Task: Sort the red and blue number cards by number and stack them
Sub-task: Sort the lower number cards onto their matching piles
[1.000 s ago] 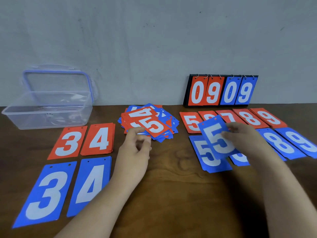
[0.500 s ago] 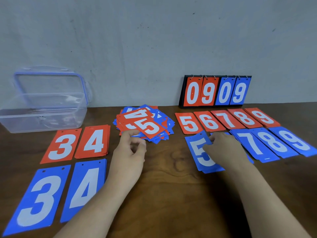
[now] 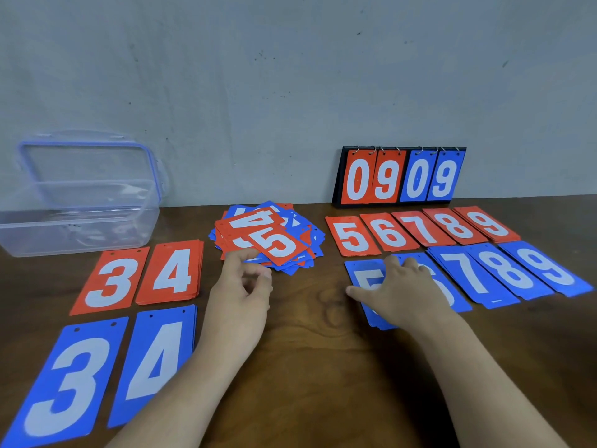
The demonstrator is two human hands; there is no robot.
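Right hand (image 3: 407, 295) over blue 5 stack (image 3: 359, 273) (scoreboard (image 3: 400, 179) behind, clear box (image 3: 77, 221) far left).

Dark polished wood table (image 3: 310, 367), clear plastic box (image 3: 80, 227), matt cards (image 3: 271, 240).

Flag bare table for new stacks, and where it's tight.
Widest bare wood: table front centre, between left hand and right hand. Smaller: the gap between clear box and mixed pile; front right, nearer than the blue 9 stack. Tight: the red 5–9 row and blue 5–9 row sit edge to edge.
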